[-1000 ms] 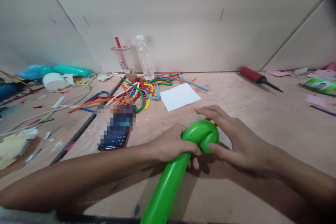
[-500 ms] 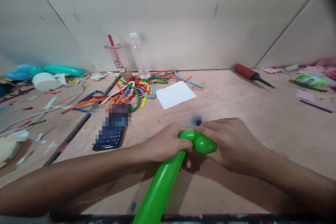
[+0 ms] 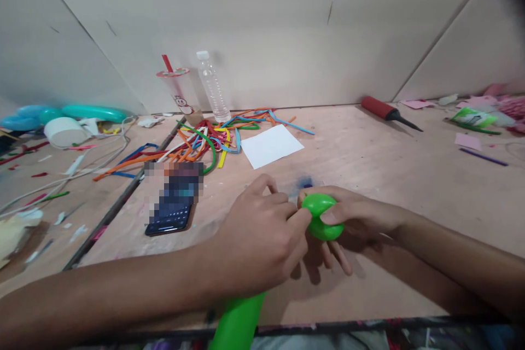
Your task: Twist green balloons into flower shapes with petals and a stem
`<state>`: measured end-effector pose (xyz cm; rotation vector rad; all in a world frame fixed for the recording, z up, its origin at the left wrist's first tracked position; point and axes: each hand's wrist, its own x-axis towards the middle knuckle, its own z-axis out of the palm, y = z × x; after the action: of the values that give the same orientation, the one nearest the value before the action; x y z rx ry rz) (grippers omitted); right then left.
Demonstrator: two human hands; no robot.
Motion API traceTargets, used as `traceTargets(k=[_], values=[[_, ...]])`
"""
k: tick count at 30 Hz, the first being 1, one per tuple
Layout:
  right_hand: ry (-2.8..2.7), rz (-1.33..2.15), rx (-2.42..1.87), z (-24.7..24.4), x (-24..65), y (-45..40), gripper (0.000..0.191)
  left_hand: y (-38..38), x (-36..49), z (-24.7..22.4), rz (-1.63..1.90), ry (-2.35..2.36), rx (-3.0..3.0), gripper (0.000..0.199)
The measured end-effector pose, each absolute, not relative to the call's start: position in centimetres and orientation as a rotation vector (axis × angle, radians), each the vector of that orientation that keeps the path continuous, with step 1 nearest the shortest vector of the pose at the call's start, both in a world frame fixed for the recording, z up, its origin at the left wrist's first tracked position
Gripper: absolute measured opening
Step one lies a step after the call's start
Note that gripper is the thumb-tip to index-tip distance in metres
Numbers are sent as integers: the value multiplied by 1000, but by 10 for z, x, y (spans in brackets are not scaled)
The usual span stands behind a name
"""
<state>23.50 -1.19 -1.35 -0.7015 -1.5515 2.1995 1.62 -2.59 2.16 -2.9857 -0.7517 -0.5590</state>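
Observation:
A long green balloon (image 3: 240, 321) runs up from the bottom edge and passes out of sight under my left hand (image 3: 266, 235). Its rounded end bulges out between my two hands. My left hand is closed, back upward, with its fingertips pinching at the left side of that bulge. Around the bulge's right side my right hand (image 3: 348, 216) is wrapped, thumb on top and some lower fingers stretched out beneath. The part of the balloon between the bulge and the long section is hidden by my left hand.
A phone (image 3: 174, 202) lies left of my hands. Behind it are loose uninflated balloons (image 3: 200, 142), a white paper (image 3: 273, 146), a cup (image 3: 177, 93) and a bottle (image 3: 214, 90). A red pump (image 3: 376, 108) rests at the back right, near pink scraps (image 3: 468, 141).
My left hand has turned over the balloon, back upward, and now covers the stretch below the bulge. My right hand has rotated, bringing its thumb onto the bulge. The view has shifted slightly.

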Motion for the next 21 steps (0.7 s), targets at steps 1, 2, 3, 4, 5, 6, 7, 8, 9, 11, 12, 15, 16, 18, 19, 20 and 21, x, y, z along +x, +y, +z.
traceTargets(k=[1,2,3,4,5,6,7,8,9,11,12,15,16,18,19,20,21], values=[[-1675,2036,-779,-11,235,-13,29,-23,16,23,-559,-810,-3027,21],[-1819,1799,-861,-7,236,-14,31,-19,15,24,-577,-914,-3090,21],[-1960,1517,-917,-5,237,-14,35,-15,15,26,-616,-1054,-3168,21],[-2075,1222,-927,-3,238,-15,43,-10,14,27,-672,-1221,-3259,21],[-2161,954,-898,-3,239,-14,56,-6,14,27,-746,-1409,-3347,20],[-2231,741,-843,-4,239,-14,69,-2,14,26,-835,-1599,-3423,19],[-2285,581,-791,-6,240,-13,77,2,14,25,-931,-1775,-3484,17],[-2327,457,-751,-9,240,-12,79,6,14,23,-1022,-1919,-3532,15],[-2342,359,-734,-12,240,-12,76,8,14,20,-1107,-2025,-3572,14],[-2319,274,-743,-16,239,-11,63,12,15,14,-1245,-2119,-3666,11],[-2283,289,-756,-16,239,-11,56,13,16,12,-1290,-2146,-3729,11],[-2124,498,-851,-9,239,-10,31,15,17,7,-1301,-2269,-3866,14],[-2056,597,-907,-6,239,-10,19,15,17,7,-1242,-2226,-3902,16],[-1922,834,-1009,-3,239,-7,7,15,16,8,-1090,-1962,-3909,18],[-1865,969,-1047,-3,239,-6,16,14,16,10,-1005,-1791,-3851,19],[-1818,1111,-1084,-4,238,-4,23,12,15,11,-918,-1645,-3749,21],[-1775,1245,-1115,-6,237,-3,29,10,15,13,-830,-1533,-3615,22]])
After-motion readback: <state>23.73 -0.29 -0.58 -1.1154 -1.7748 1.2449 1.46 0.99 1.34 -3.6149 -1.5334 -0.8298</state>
